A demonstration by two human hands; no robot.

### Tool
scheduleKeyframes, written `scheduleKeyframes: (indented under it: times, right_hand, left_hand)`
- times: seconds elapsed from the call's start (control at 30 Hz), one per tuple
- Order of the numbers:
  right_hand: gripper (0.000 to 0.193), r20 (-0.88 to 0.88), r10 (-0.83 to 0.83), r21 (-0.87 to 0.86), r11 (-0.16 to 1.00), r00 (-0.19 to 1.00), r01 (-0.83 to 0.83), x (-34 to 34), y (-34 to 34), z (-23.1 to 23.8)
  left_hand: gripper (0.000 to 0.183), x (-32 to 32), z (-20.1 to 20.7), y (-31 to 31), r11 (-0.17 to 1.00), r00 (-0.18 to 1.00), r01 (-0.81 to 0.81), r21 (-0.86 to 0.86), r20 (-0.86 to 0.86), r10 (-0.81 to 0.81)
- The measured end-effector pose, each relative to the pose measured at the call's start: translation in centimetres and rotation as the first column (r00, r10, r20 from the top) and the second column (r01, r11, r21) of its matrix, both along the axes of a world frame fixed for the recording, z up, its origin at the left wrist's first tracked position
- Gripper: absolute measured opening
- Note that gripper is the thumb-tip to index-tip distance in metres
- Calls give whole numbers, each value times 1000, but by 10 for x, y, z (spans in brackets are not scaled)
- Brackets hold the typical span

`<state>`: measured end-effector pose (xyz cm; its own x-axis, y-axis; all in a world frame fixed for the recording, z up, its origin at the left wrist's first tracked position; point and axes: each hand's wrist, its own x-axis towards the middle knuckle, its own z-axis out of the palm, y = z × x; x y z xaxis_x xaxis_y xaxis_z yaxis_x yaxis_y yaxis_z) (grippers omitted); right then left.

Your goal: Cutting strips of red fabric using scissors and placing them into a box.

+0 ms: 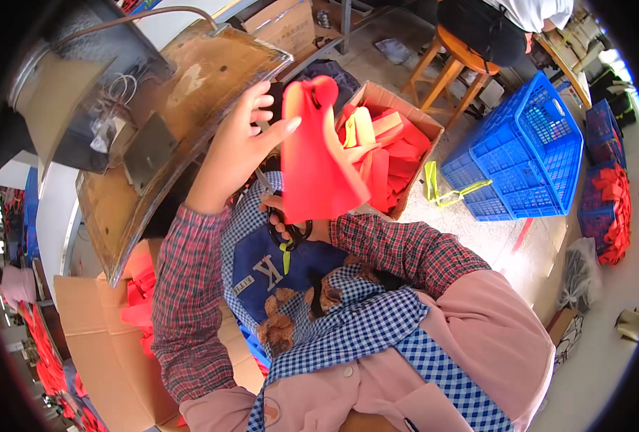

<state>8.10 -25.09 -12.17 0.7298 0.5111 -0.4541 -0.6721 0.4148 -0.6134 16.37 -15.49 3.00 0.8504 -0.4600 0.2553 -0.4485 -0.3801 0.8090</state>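
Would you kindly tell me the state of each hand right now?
Left hand: open, its thumb in front of the red fabric piece; whether it touches cannot be told.
Right hand: closed around the black-handled scissors.

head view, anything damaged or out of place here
The tabletop at upper left looks worn: a pale scuffed patch breaks its brown surface. What looks like crumpled plastic lies on the floor by the stool, like litter. The red cloth at the left hand is slightly blurred but shows no obvious damage.
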Motion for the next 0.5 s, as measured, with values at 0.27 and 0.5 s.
scheduleKeyframes:
  times: [0.27,0.5]
  right_hand:
    - [31,149,-166,-344,916,975,208,16,-106,-28]
    - [37,381,163,-922,140,910,361,50,-186,-146]
  left_hand:
    - [25,-124,117,105,354,251,932,73,-834,-491]
    - [25,-96,94,128,404,193,913,-55,-815,-547]
